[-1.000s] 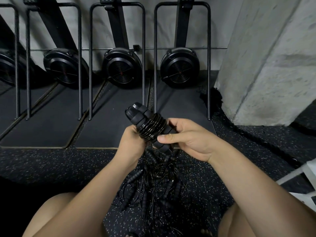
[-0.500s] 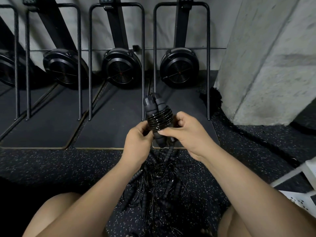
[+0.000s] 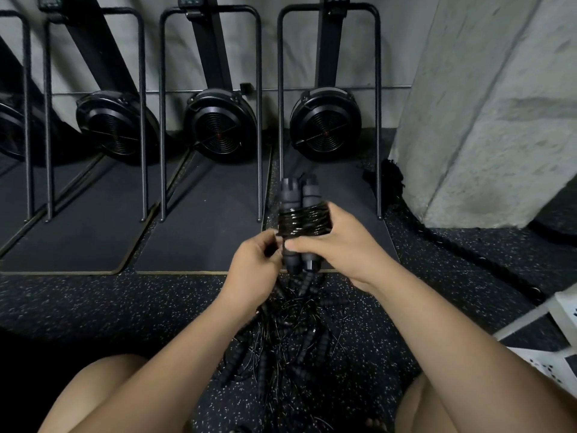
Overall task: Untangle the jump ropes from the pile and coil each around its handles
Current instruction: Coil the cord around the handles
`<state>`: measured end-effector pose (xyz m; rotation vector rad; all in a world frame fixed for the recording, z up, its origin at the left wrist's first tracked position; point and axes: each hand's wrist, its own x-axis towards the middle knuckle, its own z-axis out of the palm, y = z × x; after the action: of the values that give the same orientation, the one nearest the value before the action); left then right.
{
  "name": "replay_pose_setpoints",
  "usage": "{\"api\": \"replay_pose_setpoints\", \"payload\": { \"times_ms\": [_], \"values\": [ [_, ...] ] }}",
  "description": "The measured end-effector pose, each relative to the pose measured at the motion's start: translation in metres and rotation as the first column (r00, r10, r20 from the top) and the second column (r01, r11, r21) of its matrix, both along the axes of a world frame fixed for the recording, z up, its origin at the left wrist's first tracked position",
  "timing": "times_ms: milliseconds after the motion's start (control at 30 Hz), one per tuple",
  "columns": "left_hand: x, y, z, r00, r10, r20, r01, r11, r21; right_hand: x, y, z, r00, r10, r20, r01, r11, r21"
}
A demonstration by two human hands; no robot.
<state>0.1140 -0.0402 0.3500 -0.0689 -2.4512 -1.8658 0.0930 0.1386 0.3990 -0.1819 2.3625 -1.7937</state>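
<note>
at far left the upright black metal frames (image 3: 143, 120) and round black fan wheels (image 3: 117, 126) of parked machines stand on flat black mats (image 3: 199, 220), well apart from the work and no hindrance to it. the left hand (image 3: 249, 267) comes in from below left, its fingers curled and their tips drawn together against the lower left edge of the coil, as if pinching the cord's loose end; the end itself is too small to make out. just right of those fingertips, and touching them, is the black jump rope bundle (image 3: 301, 225): two matt black handles side by side, long axis upright, with glossy black cord wound round their middle. it is held in the air above the tangled pile of black ropes and ribbed handles (image 3: 290, 332), which lies on the speckled black rubber floor (image 3: 125, 307) between the person's knees. the right hand (image 3: 343, 245) grips the bundle from the right, thumb laid across the front of the handles just under the coil, fingers wrapped round behind it. the coming move looks like a tuck of the end under the wraps, crosswise to the handles, and the left hand is the one placed for it. there is open room above and to the left. to the right stand a grey concrete pillar (image 3: 487, 104), a thick black rope (image 3: 462, 245) at its foot, and a white perforated crate (image 3: 543, 367) near the right forearm.
</note>
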Motion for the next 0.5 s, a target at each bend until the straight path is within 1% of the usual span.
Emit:
{"api": "replay_pose_setpoints", "payload": {
  "times_ms": [33, 133, 200, 300, 367, 433, 500],
  "values": [
    [-0.0004, 0.0009, 0.0022, 1.0, -0.01, 0.009, 0.01, 1.0, 0.023, -0.0012, 0.0002, -0.0018, 1.0, -0.013, 0.01, 0.014, 0.998, -0.057],
    [0.0004, -0.0009, 0.008, 0.999, -0.05, 0.012, 0.05, 0.997, 0.056, -0.0036, -0.0004, -0.0049, 0.998, -0.07, -0.007, 0.068, 0.985, -0.158],
    [0.003, -0.0021, 0.0083, 0.997, -0.081, 0.005, 0.081, 0.994, 0.076, -0.004, -0.0009, -0.0036, 0.994, -0.112, 0.022, 0.114, 0.968, -0.225],
    [0.0069, -0.0001, 0.0096, 0.997, -0.078, 0.026, 0.072, 0.98, 0.185, -0.004, -0.0026, -0.0024, 0.994, -0.114, 0.001, 0.111, 0.971, -0.212],
    [0.0075, -0.001, 0.0115, 0.997, -0.064, 0.048, 0.051, 0.971, 0.234, -0.0051, -0.0049, -0.0015, 0.99, -0.142, 0.012, 0.14, 0.955, -0.261],
    [0.0062, -0.0027, 0.0105, 0.996, -0.049, 0.075, 0.031, 0.974, 0.223, -0.006, -0.0056, -0.0023, 0.986, -0.165, 0.009, 0.161, 0.951, -0.262],
    [0.0058, -0.0026, 0.0081, 0.994, -0.031, 0.102, 0.01, 0.98, 0.201, -0.0054, -0.005, -0.003, 0.984, -0.176, -0.042, 0.166, 0.969, -0.184]
  ]
}}
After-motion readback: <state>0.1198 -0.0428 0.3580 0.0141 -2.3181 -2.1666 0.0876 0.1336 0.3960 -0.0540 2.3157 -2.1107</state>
